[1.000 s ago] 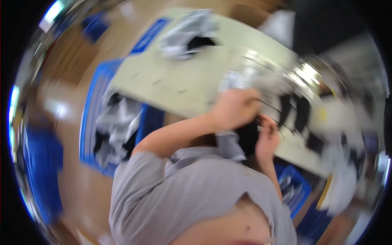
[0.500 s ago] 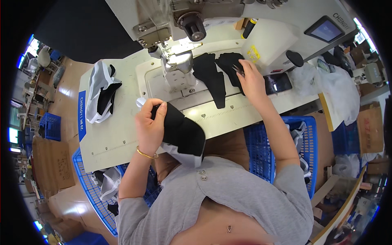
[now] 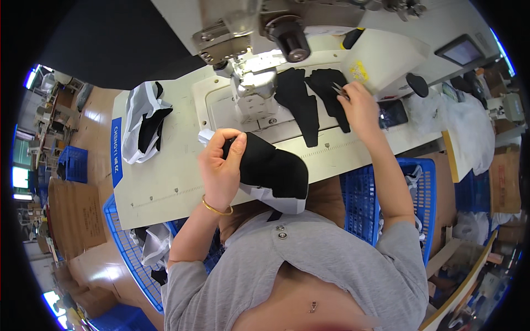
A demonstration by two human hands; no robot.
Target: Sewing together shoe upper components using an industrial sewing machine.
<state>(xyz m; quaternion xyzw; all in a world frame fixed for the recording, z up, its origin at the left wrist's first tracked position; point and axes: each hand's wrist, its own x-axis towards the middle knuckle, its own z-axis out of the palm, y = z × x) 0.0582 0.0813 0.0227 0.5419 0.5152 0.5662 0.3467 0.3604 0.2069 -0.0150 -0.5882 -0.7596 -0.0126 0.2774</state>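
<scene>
Shirt: your grey shirt point(image 3: 309, 265) fills the lower edge, with 1 small round button at the collar.
Bracelet: 1 thin gold bracelet point(image 3: 216, 209) circles your left wrist.
Left hand: your left hand point(image 3: 221, 165) is raised over the near edge of the table, fingers pinched tight on the top corner of the black fabric piece point(image 3: 270, 168).
Black fabric piece: it hangs from your left hand toward your chest, black on the outside with a pale grey lining showing along its lower edge.
Crates: 1 blue plastic crate point(image 3: 370, 198) sits under the table by your right arm; another blue crate point(image 3: 130, 259) at your left holds white and black cloth.
Table: the white work table point(image 3: 165, 176) runs from left to right in front of you.
Cloth bundle: 1 heap of white and black cloth point(image 3: 144, 124) lies on the left part of the table, well apart from your hands.
Right hand: your right hand point(image 3: 359, 105) reaches out to the machine bed, closed around small metal snips point(image 3: 339, 90) whose tips point at the cut pieces.
Cut pieces: 2 flat black cut pieces point(image 3: 309, 102) lie side by side on the bed, the right one touching your right hand.
Sewing machine: the white sewing machine point(image 3: 259, 38) stands at the far side, its head just left of the cut pieces.
</scene>
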